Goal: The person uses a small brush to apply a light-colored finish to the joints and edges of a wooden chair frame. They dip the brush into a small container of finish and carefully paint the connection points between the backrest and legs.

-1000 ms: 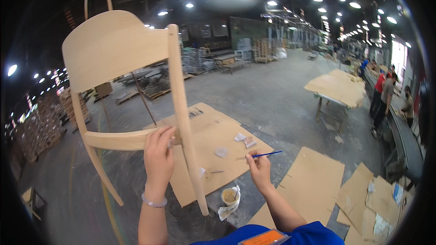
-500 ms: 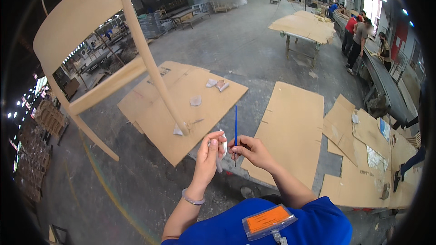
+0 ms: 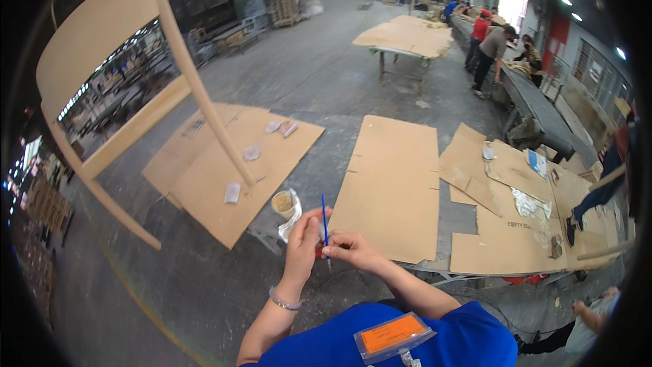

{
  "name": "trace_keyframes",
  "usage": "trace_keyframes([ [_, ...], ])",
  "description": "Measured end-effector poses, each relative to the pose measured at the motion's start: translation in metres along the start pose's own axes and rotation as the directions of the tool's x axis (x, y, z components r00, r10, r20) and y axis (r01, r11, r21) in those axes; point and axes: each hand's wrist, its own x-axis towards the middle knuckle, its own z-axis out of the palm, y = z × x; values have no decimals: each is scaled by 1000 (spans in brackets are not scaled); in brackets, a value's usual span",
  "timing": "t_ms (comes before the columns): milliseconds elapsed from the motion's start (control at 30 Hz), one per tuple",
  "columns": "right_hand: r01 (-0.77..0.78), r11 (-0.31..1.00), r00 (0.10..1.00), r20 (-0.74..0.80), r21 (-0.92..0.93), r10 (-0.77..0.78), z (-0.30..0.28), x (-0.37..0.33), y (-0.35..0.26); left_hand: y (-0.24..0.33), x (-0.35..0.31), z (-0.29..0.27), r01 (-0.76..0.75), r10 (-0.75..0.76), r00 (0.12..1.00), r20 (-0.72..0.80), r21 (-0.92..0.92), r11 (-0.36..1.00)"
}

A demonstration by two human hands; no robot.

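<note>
My right hand (image 3: 348,250) pinches a thin blue stick (image 3: 324,214), held upright with its narrow end pointing down. Beside it, the fingers of my left hand (image 3: 304,243) are curled in close to the stick; what they hold is hidden, though a small reddish patch shows between the hands. Just beyond my left hand is a small cup (image 3: 281,202) of tan material, with crumpled white wrapping (image 3: 293,216) around its side. A bare wooden chair (image 3: 193,88) stands to the left, one leg down on a cardboard sheet (image 3: 204,211).
White pads (image 3: 232,193) lie on the left cardboard. Another cardboard sheet (image 3: 387,183) lies ahead, and overlapping pieces (image 3: 475,251) cover the right. Farther off stand a table (image 3: 401,37) with boards and a long conveyor (image 3: 526,102) with people. Another person (image 3: 594,319) is at lower right.
The view has swung right, so the scene sits farther left. The cup has come into sight beyond my left hand. The stick has lowered, and my hands are closer together.
</note>
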Motion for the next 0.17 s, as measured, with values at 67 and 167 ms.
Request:
trace_keyframes([
  [67, 71, 974, 996, -32, -217, -80, -2, -16, -9, 7, -6, 7, -158, 155, 987, 37, 112, 981],
  [167, 58, 927, 994, -66, -371, -89, 0, -50, -28, 15, -17, 26, -343, 309, 931, 194, 181, 922],
])
